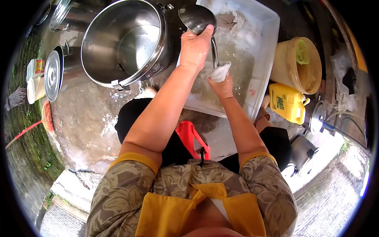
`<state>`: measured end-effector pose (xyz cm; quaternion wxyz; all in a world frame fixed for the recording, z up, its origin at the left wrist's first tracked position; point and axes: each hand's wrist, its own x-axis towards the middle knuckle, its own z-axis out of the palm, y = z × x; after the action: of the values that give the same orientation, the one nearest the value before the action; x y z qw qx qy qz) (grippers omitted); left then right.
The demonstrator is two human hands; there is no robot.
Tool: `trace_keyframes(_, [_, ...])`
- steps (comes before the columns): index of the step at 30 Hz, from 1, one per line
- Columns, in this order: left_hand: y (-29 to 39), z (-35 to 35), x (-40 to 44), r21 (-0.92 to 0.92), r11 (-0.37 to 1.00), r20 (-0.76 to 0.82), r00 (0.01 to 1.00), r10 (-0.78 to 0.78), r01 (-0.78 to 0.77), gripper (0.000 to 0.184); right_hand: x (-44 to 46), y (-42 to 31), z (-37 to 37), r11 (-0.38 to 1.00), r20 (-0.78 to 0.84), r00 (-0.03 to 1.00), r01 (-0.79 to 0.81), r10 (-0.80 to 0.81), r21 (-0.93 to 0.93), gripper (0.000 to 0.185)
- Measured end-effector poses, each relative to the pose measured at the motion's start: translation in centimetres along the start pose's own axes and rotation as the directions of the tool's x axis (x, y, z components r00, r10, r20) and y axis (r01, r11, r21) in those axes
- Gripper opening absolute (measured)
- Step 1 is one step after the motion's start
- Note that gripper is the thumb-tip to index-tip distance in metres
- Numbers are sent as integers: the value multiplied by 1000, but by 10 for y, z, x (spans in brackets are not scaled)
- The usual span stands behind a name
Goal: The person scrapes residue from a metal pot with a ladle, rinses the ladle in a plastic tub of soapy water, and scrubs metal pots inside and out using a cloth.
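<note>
A steel ladle (196,17) is held above the left side of a white plastic tub (270,51), its round bowl pointing away from me. My left hand (195,47) grips it just below the bowl, thumb pressed against the metal. Farther down the handle, my right hand (222,86) is closed on a white cloth (220,72) that lies against the handle. Murky water with suds stands in the tub, and a greyish cloth (233,21) lies in it at the far end.
A large open steel pot (122,43) sits left of the tub. On the right are a yellowish bucket (284,65) and a yellow jug (286,103). Lidded steel pots (54,73) and a red broom (47,116) are far left. Something red (189,138) is between my legs.
</note>
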<state>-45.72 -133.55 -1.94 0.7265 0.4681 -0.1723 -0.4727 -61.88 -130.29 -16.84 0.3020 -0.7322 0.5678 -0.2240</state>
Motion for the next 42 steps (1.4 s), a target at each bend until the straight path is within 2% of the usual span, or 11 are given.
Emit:
trace_keyframes(4, [7, 0, 5, -22, 1000, 21, 1000, 11, -11, 10, -9, 56, 4, 932, -57, 936, 337, -346, -130, 65])
trace_keyframes(14, [19, -19, 24, -287, 944, 143, 982, -127, 164, 42, -24, 121, -16, 756, 377, 784, -171, 493, -632, 79])
trace_keyframes(18, [10, -15, 23, -161, 959, 68, 972, -225, 234, 51, -43, 144, 55, 569, 421, 749, 71, 512, -819, 80])
trace_keyframes(20, [3, -14, 24, -183, 938, 105, 954, -279, 295, 53, -10, 104, 48, 562, 78, 569, -764, 818, -318, 77])
trace_keyframes(22, [0, -13, 22, -171, 935, 93, 950, -298, 310, 54, 16, 133, 55, 619, -70, 624, -781, 778, -82, 67])
trace_keyframes(24, [-6, -15, 25, -156, 939, 142, 947, -287, 308, 54, 50, 142, 28, -19, 510, 551, -667, 661, 745, 53])
trace_keyframes(29, [-16, -12, 26, -189, 937, 68, 956, -286, 294, 50, 76, 33, -79, 169, 365, 889, -418, 275, 892, 38])
trace_keyframes(36, [-33, -6, 24, -378, 823, 122, 904, -409, 423, 38, 70, -128, -129, 307, 126, 991, -132, 38, 942, 29])
trace_keyframes(39, [-34, 7, 7, -437, 792, 182, 904, -387, 427, 46, 86, -172, -118, 742, 43, 985, 97, -167, 664, 34])
trace_keyframes(41, [-37, 10, -1, -486, 783, 183, 922, -343, 388, 45, 94, -196, -114, 964, -21, 980, 193, -200, -184, 54])
trace_keyframes(42, [-34, 11, -4, -421, 808, 132, 909, -395, 412, 44, 104, -196, -111, 959, -10, 978, 203, -209, -195, 54])
